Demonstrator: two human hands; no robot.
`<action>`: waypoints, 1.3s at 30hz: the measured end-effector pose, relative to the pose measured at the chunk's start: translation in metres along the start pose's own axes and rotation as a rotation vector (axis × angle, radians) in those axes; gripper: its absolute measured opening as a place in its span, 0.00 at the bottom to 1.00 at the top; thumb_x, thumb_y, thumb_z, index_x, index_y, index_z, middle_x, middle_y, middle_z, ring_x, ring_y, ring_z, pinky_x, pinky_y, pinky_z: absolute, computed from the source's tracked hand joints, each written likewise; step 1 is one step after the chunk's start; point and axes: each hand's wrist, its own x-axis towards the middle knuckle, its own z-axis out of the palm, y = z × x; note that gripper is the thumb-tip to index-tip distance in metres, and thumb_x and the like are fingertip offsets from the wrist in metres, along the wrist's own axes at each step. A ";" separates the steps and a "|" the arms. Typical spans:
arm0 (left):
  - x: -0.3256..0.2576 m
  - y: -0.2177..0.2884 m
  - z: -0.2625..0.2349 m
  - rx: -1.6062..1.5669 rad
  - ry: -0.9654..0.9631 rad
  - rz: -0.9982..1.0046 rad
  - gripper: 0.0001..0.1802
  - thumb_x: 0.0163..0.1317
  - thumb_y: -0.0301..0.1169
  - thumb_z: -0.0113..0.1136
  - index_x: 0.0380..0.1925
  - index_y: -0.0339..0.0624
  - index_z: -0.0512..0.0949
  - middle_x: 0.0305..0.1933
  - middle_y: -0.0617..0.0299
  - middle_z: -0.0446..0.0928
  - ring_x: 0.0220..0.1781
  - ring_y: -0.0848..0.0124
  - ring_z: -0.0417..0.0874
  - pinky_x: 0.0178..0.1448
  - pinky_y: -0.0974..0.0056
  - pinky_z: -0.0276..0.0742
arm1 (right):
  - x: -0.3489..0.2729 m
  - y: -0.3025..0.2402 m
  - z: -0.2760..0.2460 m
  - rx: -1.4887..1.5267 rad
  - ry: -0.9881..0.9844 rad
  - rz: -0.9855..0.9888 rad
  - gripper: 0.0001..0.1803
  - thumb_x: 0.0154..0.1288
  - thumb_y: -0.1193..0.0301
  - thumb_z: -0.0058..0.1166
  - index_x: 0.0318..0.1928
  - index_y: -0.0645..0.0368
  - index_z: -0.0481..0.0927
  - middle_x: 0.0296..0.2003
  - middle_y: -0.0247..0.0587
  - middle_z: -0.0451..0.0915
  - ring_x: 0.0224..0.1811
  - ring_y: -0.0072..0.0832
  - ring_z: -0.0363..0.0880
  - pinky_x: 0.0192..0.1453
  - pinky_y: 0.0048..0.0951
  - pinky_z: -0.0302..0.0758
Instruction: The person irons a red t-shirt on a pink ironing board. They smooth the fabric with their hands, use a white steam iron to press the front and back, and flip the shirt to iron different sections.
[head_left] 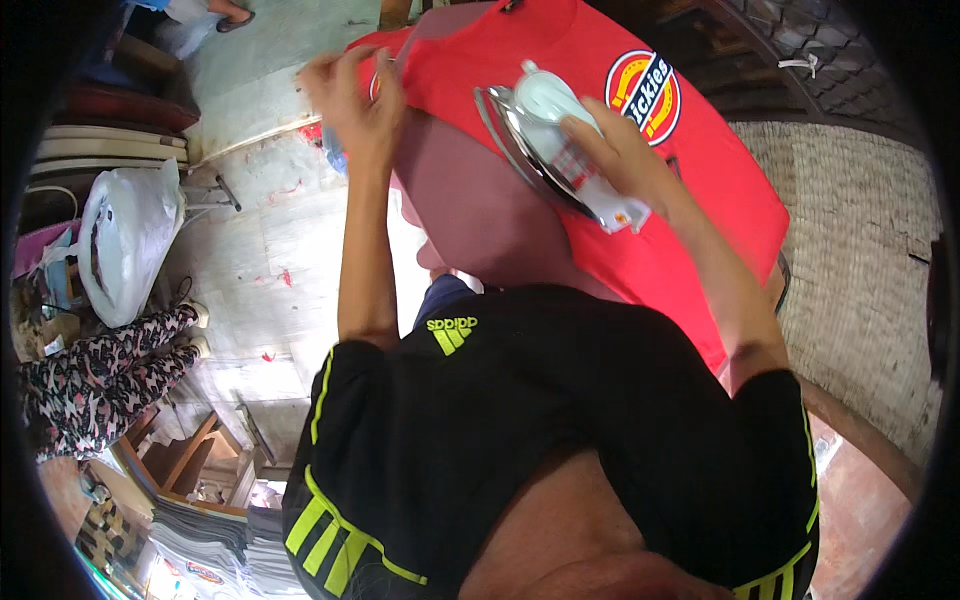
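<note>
A red T-shirt [540, 45] with a round printed badge is spread over an ironing board with a mauve cover [480, 200]. My right hand [625, 155] is wrapped round the handle of a white clothes iron [550, 100]. The iron is tipped on its side, its shiny metal edge facing left, over the shirt near the bare part of the cover. Raised at the board's left edge, my left hand [355, 105] is beside a corner of the shirt. Its slightly blurred fingers are bent and apart, and nothing shows gripped in them.
At left, a white plastic bag [130, 240] hangs near a person in patterned trousers [110, 370]. Stacked grey garments [200, 545] lie at lower left. Another person's foot [235, 20] shows at top left. A woven mat [850, 220] lies right of the board.
</note>
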 end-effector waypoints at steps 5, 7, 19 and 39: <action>0.047 0.011 -0.083 -0.566 0.147 -0.447 0.12 0.57 0.17 0.68 0.40 0.37 0.78 0.33 0.66 0.74 0.27 0.84 0.70 0.29 0.81 0.65 | -0.020 0.005 -0.003 0.053 0.027 0.166 0.25 0.74 0.50 0.43 0.42 0.64 0.72 0.32 0.55 0.78 0.36 0.38 0.80 0.42 0.38 0.74; 0.032 -0.018 -0.076 -0.586 0.003 -0.519 0.11 0.58 0.15 0.64 0.40 0.36 0.78 0.35 0.66 0.74 0.28 0.86 0.70 0.30 0.81 0.64 | -0.018 -0.002 -0.001 0.086 0.031 0.176 0.25 0.74 0.50 0.44 0.42 0.63 0.72 0.32 0.54 0.79 0.35 0.37 0.80 0.42 0.37 0.74; -0.011 -0.036 -0.004 -0.560 -0.062 -0.556 0.09 0.60 0.16 0.57 0.40 0.35 0.78 0.38 0.66 0.76 0.26 0.86 0.69 0.29 0.76 0.66 | -0.006 -0.009 0.001 0.107 0.058 0.138 0.23 0.75 0.53 0.44 0.43 0.63 0.75 0.30 0.50 0.79 0.33 0.31 0.79 0.40 0.34 0.74; -0.019 -0.031 0.070 -0.104 -0.598 -0.330 0.21 0.57 0.48 0.67 0.29 0.38 0.82 0.33 0.51 0.76 0.39 0.52 0.77 0.42 0.51 0.73 | 0.014 -0.028 0.007 -0.018 0.148 0.041 0.22 0.74 0.55 0.47 0.39 0.65 0.73 0.27 0.57 0.80 0.30 0.44 0.84 0.35 0.40 0.75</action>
